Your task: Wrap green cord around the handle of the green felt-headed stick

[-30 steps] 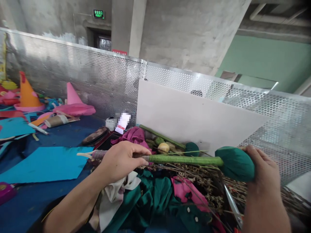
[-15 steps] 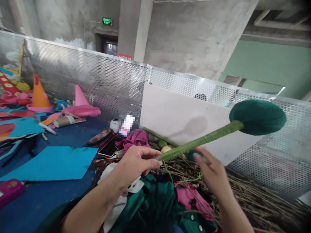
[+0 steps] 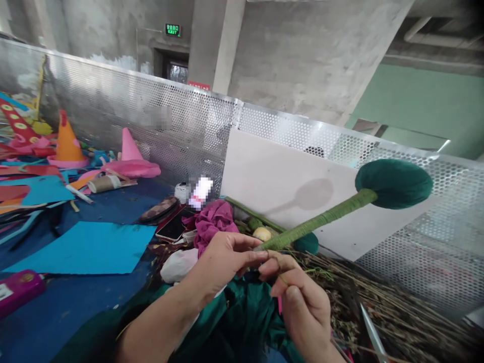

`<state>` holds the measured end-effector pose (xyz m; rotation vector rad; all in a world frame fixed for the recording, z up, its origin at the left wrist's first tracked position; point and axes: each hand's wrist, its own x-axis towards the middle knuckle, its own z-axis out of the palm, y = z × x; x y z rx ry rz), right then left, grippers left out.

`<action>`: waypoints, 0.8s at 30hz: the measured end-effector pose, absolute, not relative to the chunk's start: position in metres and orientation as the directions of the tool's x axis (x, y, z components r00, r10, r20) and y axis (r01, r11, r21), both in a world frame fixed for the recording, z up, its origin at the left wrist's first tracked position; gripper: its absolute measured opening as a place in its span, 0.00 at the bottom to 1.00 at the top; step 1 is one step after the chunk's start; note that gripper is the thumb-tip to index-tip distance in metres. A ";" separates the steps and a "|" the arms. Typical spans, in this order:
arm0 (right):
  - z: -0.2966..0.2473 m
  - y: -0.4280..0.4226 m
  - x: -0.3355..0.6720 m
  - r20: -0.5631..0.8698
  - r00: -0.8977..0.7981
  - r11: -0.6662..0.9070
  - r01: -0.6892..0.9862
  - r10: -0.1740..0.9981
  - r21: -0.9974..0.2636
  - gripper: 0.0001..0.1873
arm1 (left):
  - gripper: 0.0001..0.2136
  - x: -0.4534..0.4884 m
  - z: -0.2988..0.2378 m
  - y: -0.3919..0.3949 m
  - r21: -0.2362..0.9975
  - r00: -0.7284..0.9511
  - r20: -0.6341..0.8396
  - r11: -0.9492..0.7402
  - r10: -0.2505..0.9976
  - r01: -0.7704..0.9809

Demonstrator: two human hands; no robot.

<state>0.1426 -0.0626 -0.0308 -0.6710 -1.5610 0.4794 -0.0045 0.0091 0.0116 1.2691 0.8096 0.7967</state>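
My left hand (image 3: 227, 257) pinches the lower end of a stick (image 3: 321, 222) wrapped in green yarn. The stick slants up to the right and carries an oval head (image 3: 394, 184) covered in dark green cloth. Just below the stick's lower end is my right hand (image 3: 302, 297), its fingers curled together. A thin green strand (image 3: 282, 280) runs at those fingers, apparently pinched there. Under both hands lies dark green satin cloth (image 3: 242, 312). Behind the stick show a pale round ball (image 3: 261, 234) and another dark green padded piece (image 3: 307, 243).
Dry stalks (image 3: 393, 297) spread at the right, with a metal blade (image 3: 372, 333) among them. On the blue table (image 3: 94, 307) lie a blue sheet (image 3: 86, 247), a phone (image 3: 174, 226), magenta cloth (image 3: 215, 222) and colourful cones (image 3: 68, 138). A white board (image 3: 272, 171) leans against the perforated metal panel (image 3: 151, 111).
My right hand has come down and left, from beside the stick's middle to its lower end, and its fingers have curled in. My left hand still holds the stick. The blade has come into sight.
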 end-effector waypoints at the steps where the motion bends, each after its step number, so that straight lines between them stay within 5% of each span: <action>1: -0.033 -0.061 0.140 0.738 -0.010 0.737 0.051 0.675 -0.674 0.14 | 0.12 -0.003 0.010 0.009 0.989 0.489 -0.093 0.136 0.867 -0.052; 4: -0.041 -0.059 0.136 0.705 0.093 0.709 -0.002 0.703 -0.706 0.16 | 0.15 0.000 0.008 0.009 0.988 0.481 -0.127 0.156 0.867 -0.021; 15: -0.049 -0.070 0.131 0.768 0.135 0.638 0.478 0.626 -0.604 0.16 | 0.17 0.002 0.011 0.003 0.991 0.453 -0.126 0.135 0.883 0.011; 24: -0.024 -0.073 0.142 0.775 -0.052 0.705 0.459 0.629 -0.541 0.14 | 0.15 0.004 -0.002 0.002 0.924 0.427 0.074 -0.223 0.901 0.310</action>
